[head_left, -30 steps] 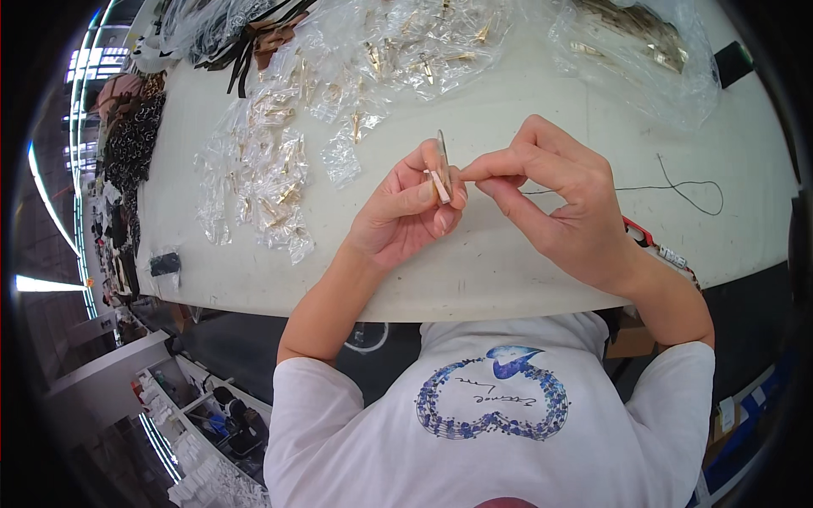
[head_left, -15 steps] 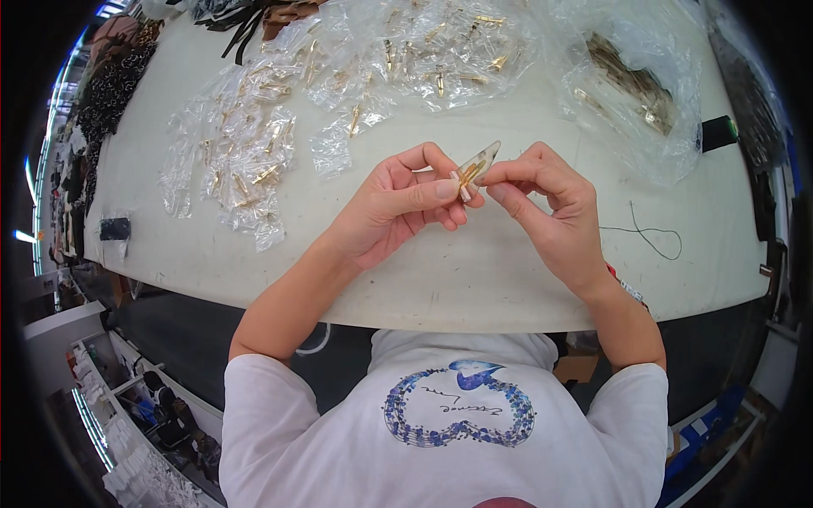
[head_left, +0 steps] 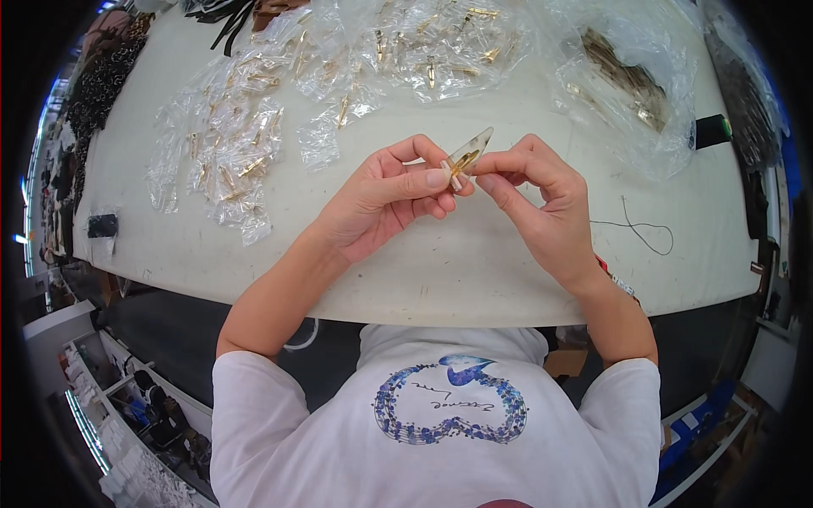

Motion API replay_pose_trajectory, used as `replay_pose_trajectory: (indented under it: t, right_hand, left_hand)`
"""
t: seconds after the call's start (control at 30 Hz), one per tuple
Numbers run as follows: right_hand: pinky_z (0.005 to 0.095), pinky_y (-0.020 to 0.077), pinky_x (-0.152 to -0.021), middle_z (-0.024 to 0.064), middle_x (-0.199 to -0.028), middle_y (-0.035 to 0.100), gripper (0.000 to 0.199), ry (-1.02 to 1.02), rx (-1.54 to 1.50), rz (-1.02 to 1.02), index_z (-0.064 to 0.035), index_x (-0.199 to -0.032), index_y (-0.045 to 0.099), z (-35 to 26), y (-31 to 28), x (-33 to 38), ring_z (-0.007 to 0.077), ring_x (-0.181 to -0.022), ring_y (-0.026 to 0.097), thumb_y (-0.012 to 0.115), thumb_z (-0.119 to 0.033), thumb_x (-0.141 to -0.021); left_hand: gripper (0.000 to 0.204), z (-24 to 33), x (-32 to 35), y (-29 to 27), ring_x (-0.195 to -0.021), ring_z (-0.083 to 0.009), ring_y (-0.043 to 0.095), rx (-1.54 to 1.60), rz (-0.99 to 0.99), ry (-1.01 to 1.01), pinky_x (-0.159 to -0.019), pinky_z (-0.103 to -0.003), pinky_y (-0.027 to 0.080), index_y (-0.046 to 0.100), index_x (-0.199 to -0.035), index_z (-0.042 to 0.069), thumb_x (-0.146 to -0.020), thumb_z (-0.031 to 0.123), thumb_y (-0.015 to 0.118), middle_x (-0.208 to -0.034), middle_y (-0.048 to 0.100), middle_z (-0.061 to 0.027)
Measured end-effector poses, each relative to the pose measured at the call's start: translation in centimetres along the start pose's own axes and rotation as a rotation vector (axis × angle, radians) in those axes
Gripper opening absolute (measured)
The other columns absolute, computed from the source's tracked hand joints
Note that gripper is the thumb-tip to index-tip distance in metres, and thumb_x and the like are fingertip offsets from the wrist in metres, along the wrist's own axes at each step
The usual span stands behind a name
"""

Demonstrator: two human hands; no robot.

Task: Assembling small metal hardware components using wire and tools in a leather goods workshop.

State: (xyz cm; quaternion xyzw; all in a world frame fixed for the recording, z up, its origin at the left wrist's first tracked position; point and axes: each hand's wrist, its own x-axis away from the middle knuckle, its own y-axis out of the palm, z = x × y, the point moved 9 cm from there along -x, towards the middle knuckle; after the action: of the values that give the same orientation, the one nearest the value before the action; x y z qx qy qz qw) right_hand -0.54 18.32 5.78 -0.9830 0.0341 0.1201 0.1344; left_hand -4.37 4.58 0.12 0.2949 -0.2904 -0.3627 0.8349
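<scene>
My left hand [head_left: 385, 199] holds a pointed, see-through piece with gold metal on it, which looks like a hair clip [head_left: 470, 154]. Its tip points up and to the right, away from me. Thumb and fingers pinch its lower end, where a small pale strip shows. Close against the clip's right side, my right hand [head_left: 542, 199] has thumb and forefinger pressed together. Whatever may lie between those fingertips is too small to make out. Both hands are raised over the near middle of the pale table [head_left: 423, 279].
Clear plastic packets with gold metal clips [head_left: 246, 161] spread over the far and left table. A large clear bag [head_left: 627, 76] with brownish pieces lies far right, beside a black item [head_left: 713, 131]. A dark thread [head_left: 648, 227] curls right of my wrist. Dark goods [head_left: 110, 93] are heaped far left.
Both hands and the clip have shifted slightly left in the picture, along with the whole scene. The clip is tilted a little differently; the left hand's hold stays the same.
</scene>
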Motion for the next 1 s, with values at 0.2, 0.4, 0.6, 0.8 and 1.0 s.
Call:
replay_pose_trajectory:
  t: [0.2,0.4,0.6,0.8,1.0]
  right_hand:
    - [0.023,0.0496,-0.067,0.0042,-0.085,0.062,0.018,-0.005,0.0,-0.005,-0.0052,-0.099,0.075,0.0,0.1,0.0,0.0105,-0.073,0.061,0.068,0.003,-0.085]
    - [0.0231,0.0499,-0.068,0.0043,-0.086,0.063,0.017,-0.005,-0.013,-0.005,-0.0044,-0.099,0.075,0.0,0.1,0.0,0.0108,-0.074,0.062,0.068,0.003,-0.085]
    - [0.024,0.0508,-0.07,0.0046,-0.087,0.063,0.017,0.023,-0.078,-0.018,-0.0039,-0.1,0.074,0.6,0.3,0.1,0.0113,-0.077,0.063,0.067,0.003,-0.086]
    - [0.025,0.0533,-0.075,0.0056,-0.09,0.064,0.015,0.064,-0.146,-0.039,-0.0019,-0.101,0.072,1.0,0.5,0.2,0.0128,-0.083,0.066,0.066,0.002,-0.088]
    - [0.0273,0.0554,-0.078,0.0066,-0.099,0.066,0.018,0.162,-0.299,-0.094,0.0014,-0.108,0.066,1.2,1.1,0.2,0.0135,-0.087,0.066,0.06,0.002,-0.092]
  left_hand:
    - [0.012,-0.1,0.0,0.0,-0.076,-0.0097,0.068,-0.005,-0.006,-0.004,-0.07,-0.018,0.057,0.054,-0.099,0.007,-0.093,0.008,0.064,-0.097,0.069,-0.0137]
    - [0.012,-0.2,-0.1,0.0,-0.076,-0.0089,0.067,-0.015,-0.013,-0.012,-0.071,-0.018,0.056,0.054,-0.098,0.006,-0.093,0.009,0.065,-0.097,0.068,-0.0128]
    - [0.013,-0.6,-0.2,0.0,-0.076,-0.0087,0.067,0.002,-0.012,-0.041,-0.071,-0.018,0.056,0.054,-0.1,0.005,-0.094,0.009,0.065,-0.097,0.068,-0.0127]
    - [0.011,0.0,0.0,0.3,-0.076,-0.0104,0.068,-0.075,-0.011,0.02,-0.07,-0.019,0.056,0.056,-0.099,0.005,-0.094,0.008,0.065,-0.097,0.069,-0.0134]
    - [0.01,1.0,0.2,0.6,-0.077,-0.0133,0.069,-0.307,0.026,0.141,-0.071,-0.026,0.057,0.058,-0.097,0.004,-0.092,0.007,0.067,-0.093,0.07,-0.0109]
